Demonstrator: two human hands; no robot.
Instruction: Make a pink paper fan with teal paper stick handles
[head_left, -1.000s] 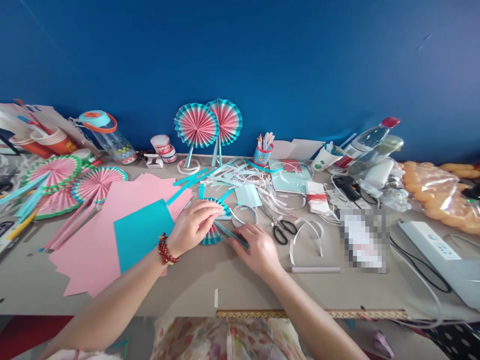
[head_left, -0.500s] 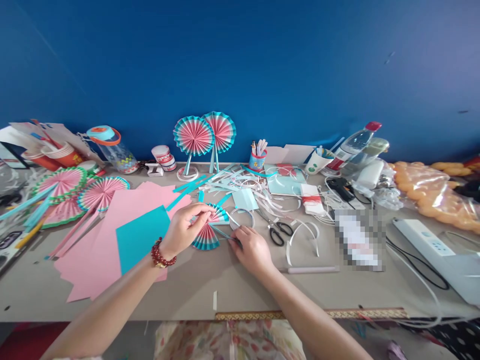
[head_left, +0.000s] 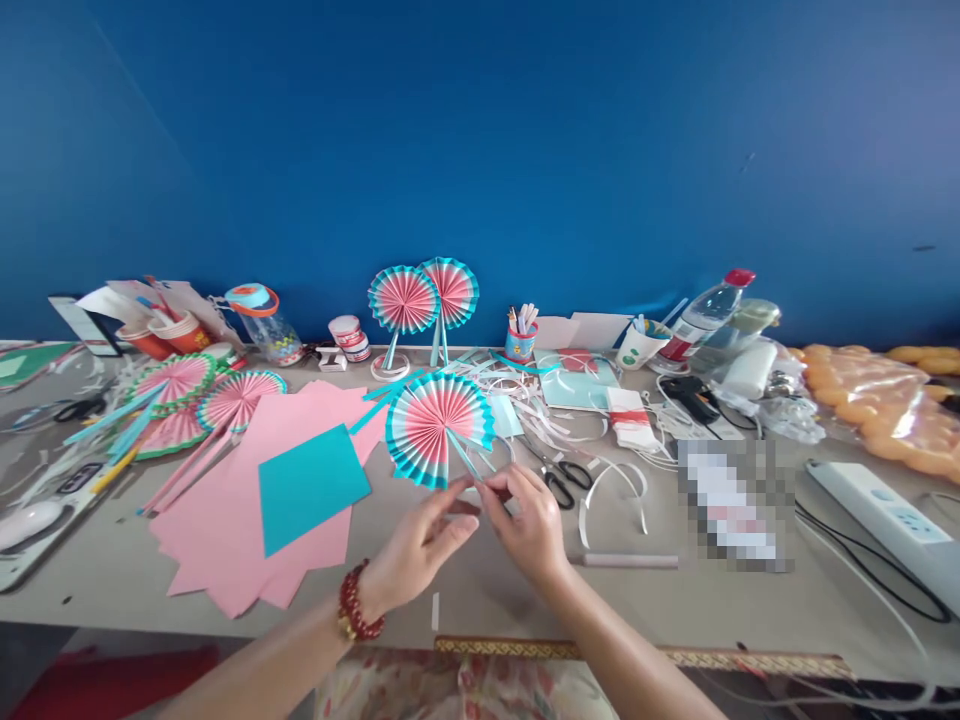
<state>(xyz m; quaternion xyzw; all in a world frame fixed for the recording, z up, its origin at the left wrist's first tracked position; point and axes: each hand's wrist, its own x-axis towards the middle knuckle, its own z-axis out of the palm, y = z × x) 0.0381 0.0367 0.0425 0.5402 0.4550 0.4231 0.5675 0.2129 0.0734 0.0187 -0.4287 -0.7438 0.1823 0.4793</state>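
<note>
A round pleated paper fan [head_left: 439, 420], pink in the middle with white and turquoise rings, faces me above the table. My right hand [head_left: 525, 515] is closed around the lower end of its narrow handle sticks, which slant down to the right from the fan's centre. Just below the fan's lower edge is my left hand [head_left: 424, 540], its thumb apart from the fingers. Its fingertips come close to the handle end; whether they touch it I cannot tell. Pink paper sheets [head_left: 217, 530] lie left of my left hand, topped by a turquoise sheet [head_left: 311, 490].
Two finished-looking fans [head_left: 405, 300] stand against the blue wall. Black-handled scissors [head_left: 566, 480], paper strips [head_left: 525, 385] and a white wound card [head_left: 630, 420] lie behind and right of my hands. A power strip [head_left: 885, 510] lies far right; more fans [head_left: 240, 398] lie left.
The fan has opened from partly spread wedges into a full circle and risen toward me. My left hand has let go of its pleats and moved down beside my right hand.
</note>
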